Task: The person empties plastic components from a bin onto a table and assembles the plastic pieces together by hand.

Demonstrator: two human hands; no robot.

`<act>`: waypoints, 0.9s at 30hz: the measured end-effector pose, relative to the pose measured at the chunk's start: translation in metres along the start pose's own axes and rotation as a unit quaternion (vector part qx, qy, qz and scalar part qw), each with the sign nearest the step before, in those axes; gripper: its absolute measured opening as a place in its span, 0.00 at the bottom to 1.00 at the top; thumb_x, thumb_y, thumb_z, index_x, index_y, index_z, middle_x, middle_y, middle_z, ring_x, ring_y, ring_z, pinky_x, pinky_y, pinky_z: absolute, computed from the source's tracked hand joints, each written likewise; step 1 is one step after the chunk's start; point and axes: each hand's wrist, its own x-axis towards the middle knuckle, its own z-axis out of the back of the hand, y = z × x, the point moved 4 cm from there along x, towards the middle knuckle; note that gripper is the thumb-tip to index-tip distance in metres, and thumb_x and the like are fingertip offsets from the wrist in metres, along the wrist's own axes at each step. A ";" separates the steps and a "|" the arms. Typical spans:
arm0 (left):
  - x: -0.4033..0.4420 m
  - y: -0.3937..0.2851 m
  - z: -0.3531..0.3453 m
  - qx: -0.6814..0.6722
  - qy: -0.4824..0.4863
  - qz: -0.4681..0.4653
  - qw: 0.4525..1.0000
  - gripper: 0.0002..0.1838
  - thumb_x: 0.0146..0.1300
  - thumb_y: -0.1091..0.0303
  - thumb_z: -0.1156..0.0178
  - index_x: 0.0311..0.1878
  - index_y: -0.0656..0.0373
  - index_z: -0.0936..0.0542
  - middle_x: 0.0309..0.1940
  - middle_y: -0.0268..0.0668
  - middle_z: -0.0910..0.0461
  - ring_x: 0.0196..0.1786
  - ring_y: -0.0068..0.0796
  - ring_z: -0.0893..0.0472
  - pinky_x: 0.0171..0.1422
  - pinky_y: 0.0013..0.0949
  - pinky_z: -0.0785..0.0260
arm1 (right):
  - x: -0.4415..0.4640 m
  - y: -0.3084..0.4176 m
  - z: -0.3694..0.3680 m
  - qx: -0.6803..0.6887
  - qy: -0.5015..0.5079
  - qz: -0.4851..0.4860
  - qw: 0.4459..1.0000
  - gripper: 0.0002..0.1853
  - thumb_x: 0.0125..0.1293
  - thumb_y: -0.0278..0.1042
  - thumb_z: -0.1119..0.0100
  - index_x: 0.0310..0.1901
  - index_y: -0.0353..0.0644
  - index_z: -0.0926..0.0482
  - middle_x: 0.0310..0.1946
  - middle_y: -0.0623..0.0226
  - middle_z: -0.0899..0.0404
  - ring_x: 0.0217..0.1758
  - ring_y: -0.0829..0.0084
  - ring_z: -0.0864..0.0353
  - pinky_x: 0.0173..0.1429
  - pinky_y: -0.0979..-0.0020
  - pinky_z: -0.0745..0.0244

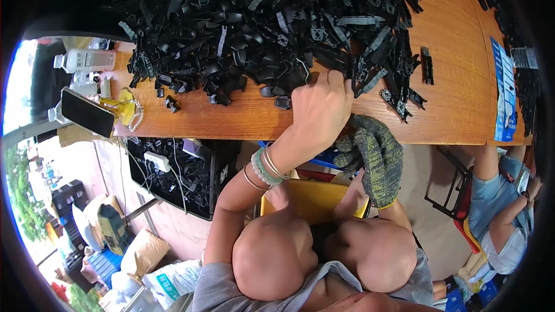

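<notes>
Bare knees (pixel 269 257), brown wooden table (pixel 448 104), heaped black parts (pixel 231 40), sacks (pixel 145 251) leftward

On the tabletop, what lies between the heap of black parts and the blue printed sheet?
In the head view, a lone black strip lies beside the heap; beyond it, bare wood runs to the sheet.

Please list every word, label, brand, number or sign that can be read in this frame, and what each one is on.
None can be read with certainty.
Label on the plastic bottle: print too small and blurred.
Blue sheet: large white characters, unreadable at this angle.
White sack: teal characters, distorted and unreadable.
Pile of black parts: no legible marking.
</notes>
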 end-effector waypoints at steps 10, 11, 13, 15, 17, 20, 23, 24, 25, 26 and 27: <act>-0.018 0.004 0.006 -0.058 0.024 -0.043 0.997 0.05 0.54 0.74 0.41 0.34 0.63 0.25 0.26 0.42 0.25 0.23 0.39 0.24 0.24 0.35 0.33 | 0.001 -0.007 0.013 -0.098 -0.085 0.080 0.988 0.15 0.66 0.28 0.50 0.53 0.34 0.28 0.40 0.58 0.20 0.35 0.72 0.21 0.35 0.74 0.25; -0.016 0.000 0.009 -0.054 -0.010 -0.095 0.994 0.08 0.52 0.76 0.42 0.37 0.63 0.24 0.30 0.41 0.26 0.25 0.36 0.23 0.25 0.33 0.33 | 0.001 -0.010 0.015 -0.131 -0.084 0.087 0.984 0.15 0.64 0.27 0.50 0.53 0.35 0.27 0.42 0.56 0.22 0.40 0.68 0.22 0.40 0.71 0.26; -0.011 -0.005 0.007 0.003 0.012 -0.147 0.989 0.12 0.50 0.76 0.42 0.40 0.63 0.25 0.32 0.41 0.28 0.26 0.35 0.24 0.26 0.32 0.32 | 0.001 -0.015 0.017 -0.198 -0.081 0.103 0.971 0.16 0.62 0.24 0.51 0.52 0.36 0.26 0.48 0.53 0.24 0.48 0.59 0.24 0.51 0.65 0.28; -0.010 -0.008 0.003 0.059 0.030 -0.196 0.978 0.15 0.47 0.77 0.43 0.42 0.64 0.25 0.35 0.40 0.31 0.28 0.33 0.24 0.27 0.31 0.31 | 0.003 -0.010 0.016 -0.236 -0.077 0.111 0.962 0.17 0.60 0.23 0.51 0.52 0.36 0.26 0.50 0.51 0.25 0.52 0.54 0.25 0.56 0.62 0.30; -0.012 -0.007 0.003 0.057 0.029 -0.240 0.969 0.18 0.43 0.75 0.43 0.42 0.65 0.26 0.34 0.39 0.34 0.31 0.31 0.25 0.29 0.29 0.31 | 0.001 0.007 0.010 -0.312 -0.112 0.252 0.909 0.14 0.67 0.30 0.50 0.51 0.34 0.26 0.37 0.61 0.19 0.34 0.77 0.21 0.34 0.76 0.24; -0.020 -0.007 0.003 0.063 0.069 -0.250 0.964 0.17 0.44 0.74 0.44 0.41 0.66 0.26 0.34 0.39 0.34 0.31 0.31 0.26 0.28 0.29 0.31 | -0.001 -0.005 0.019 -0.103 -0.080 0.096 0.987 0.14 0.67 0.30 0.49 0.50 0.33 0.26 0.40 0.60 0.20 0.40 0.76 0.22 0.42 0.75 0.25; -0.019 -0.008 0.005 0.077 0.071 -0.277 0.955 0.17 0.44 0.73 0.44 0.41 0.66 0.26 0.32 0.38 0.34 0.31 0.30 0.26 0.28 0.28 0.32 | 0.000 0.004 0.019 -0.272 -0.111 0.197 0.935 0.14 0.66 0.30 0.49 0.49 0.31 0.25 0.41 0.59 0.20 0.41 0.72 0.21 0.47 0.74 0.27; -0.020 -0.007 0.007 0.078 0.070 -0.277 0.955 0.17 0.44 0.73 0.44 0.41 0.66 0.26 0.32 0.38 0.34 0.31 0.30 0.26 0.28 0.28 0.32 | 0.001 0.005 0.019 -0.272 -0.110 0.198 0.935 0.14 0.66 0.30 0.49 0.49 0.31 0.25 0.41 0.59 0.20 0.41 0.72 0.21 0.47 0.74 0.27; -0.022 -0.006 0.010 0.064 0.066 -0.295 0.951 0.16 0.45 0.73 0.44 0.40 0.65 0.26 0.33 0.38 0.33 0.31 0.29 0.27 0.28 0.28 0.33 | 0.003 0.005 0.021 -0.248 -0.123 0.184 0.943 0.14 0.66 0.30 0.50 0.49 0.31 0.25 0.41 0.58 0.20 0.42 0.71 0.21 0.47 0.73 0.27; -0.024 -0.006 0.011 0.050 0.064 -0.314 0.946 0.16 0.45 0.72 0.44 0.40 0.65 0.26 0.33 0.37 0.32 0.30 0.28 0.27 0.27 0.27 0.34 | 0.004 0.005 0.023 -0.223 -0.137 0.168 0.951 0.14 0.66 0.30 0.50 0.49 0.30 0.25 0.41 0.58 0.19 0.42 0.69 0.20 0.48 0.73 0.27; -0.028 -0.008 0.012 0.050 0.064 -0.312 0.946 0.16 0.45 0.72 0.44 0.40 0.65 0.26 0.33 0.37 0.32 0.30 0.28 0.27 0.27 0.27 0.34 | 0.005 0.004 0.024 -0.223 -0.135 0.167 0.951 0.14 0.66 0.30 0.50 0.49 0.30 0.25 0.41 0.58 0.19 0.42 0.69 0.20 0.48 0.73 0.27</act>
